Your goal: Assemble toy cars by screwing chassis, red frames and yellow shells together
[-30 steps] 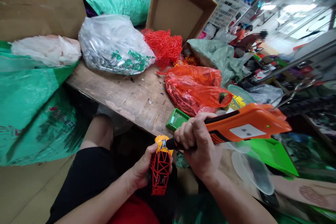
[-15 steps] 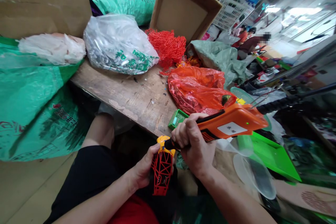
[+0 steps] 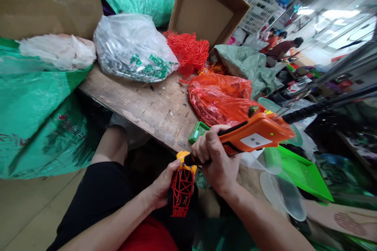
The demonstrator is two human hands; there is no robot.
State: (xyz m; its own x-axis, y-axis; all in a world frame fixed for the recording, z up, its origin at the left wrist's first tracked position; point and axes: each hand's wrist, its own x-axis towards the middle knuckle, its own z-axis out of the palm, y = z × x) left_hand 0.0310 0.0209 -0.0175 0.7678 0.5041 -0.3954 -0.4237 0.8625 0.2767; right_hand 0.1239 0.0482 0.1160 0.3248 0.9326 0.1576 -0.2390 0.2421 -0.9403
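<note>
My left hand (image 3: pixel 163 184) is shut around a red lattice plastic shell (image 3: pixel 182 194) with a yellow end piece (image 3: pixel 184 160) on top. My right hand (image 3: pixel 218 160) grips an orange corded hand tool (image 3: pixel 256 137) with a white label. The tool's narrow black tip (image 3: pixel 188 159) meets the yellow piece. Part of the shell is hidden behind my left fingers. A small green perforated plastic piece (image 3: pixel 198 132) lies on the wooden table (image 3: pixel 141 121), just beyond my right hand.
Bags crowd the table: clear plastic (image 3: pixel 132 47), red-orange plastic (image 3: pixel 220 100) and tangled red plastic runners (image 3: pixel 185 53). A cardboard box (image 3: pixel 206 8) stands behind them. A green tray (image 3: pixel 303 174) lies right of my hands. Co-workers (image 3: pixel 282 49) sit farther back.
The orange tool's far end has swung left and closer to my hands, and its black cord shows more. Its tip stays on the yellow piece, and the view has shifted slightly.
</note>
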